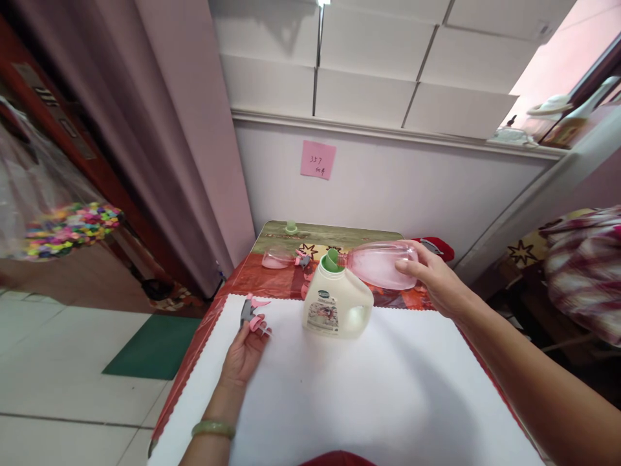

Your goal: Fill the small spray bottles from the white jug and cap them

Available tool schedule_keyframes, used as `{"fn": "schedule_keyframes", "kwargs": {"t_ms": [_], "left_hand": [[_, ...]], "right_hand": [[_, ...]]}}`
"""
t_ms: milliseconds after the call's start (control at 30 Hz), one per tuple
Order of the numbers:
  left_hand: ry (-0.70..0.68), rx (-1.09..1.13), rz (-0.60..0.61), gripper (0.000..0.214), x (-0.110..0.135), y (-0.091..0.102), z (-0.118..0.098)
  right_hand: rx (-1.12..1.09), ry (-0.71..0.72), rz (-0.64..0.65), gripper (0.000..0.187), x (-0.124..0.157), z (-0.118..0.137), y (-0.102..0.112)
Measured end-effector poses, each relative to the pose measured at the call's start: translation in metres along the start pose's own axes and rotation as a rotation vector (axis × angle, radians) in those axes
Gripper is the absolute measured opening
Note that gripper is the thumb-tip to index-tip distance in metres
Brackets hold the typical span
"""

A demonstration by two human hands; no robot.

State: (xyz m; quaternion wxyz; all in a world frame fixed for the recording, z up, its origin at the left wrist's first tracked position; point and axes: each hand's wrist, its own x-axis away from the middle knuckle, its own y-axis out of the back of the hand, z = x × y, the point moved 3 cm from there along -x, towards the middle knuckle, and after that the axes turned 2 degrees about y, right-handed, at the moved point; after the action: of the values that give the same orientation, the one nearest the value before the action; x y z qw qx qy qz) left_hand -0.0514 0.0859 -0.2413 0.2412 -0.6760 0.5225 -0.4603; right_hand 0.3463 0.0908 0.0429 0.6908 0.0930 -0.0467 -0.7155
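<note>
My right hand (433,277) grips a clear pink bottle (381,263) tipped on its side, its mouth over a green funnel (332,259) that sits in the neck of a cream detergent jug (336,305). The jug stands upright on a white mat (339,388). My left hand (245,349) rests on the mat at the left, fingers curled around a pink and grey spray-trigger head (252,314) with its tube.
Behind the jug, on the red patterned table (272,275), lie another clear pink bottle (275,259), a second trigger head (302,259) and a green cap (291,226). A pink sticky note (317,159) hangs on the wall. Checked cloth (587,272) lies at the right.
</note>
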Motion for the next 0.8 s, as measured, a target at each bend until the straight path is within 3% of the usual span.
{"fn": "schedule_keyframes", "kwargs": {"t_ms": [800], "left_hand": [[0.004, -0.017, 0.009, 0.015, 0.000, 0.000, 0.001]], "right_hand": [[0.214, 0.065, 0.025, 0.049, -0.006, 0.020, 0.005]]}}
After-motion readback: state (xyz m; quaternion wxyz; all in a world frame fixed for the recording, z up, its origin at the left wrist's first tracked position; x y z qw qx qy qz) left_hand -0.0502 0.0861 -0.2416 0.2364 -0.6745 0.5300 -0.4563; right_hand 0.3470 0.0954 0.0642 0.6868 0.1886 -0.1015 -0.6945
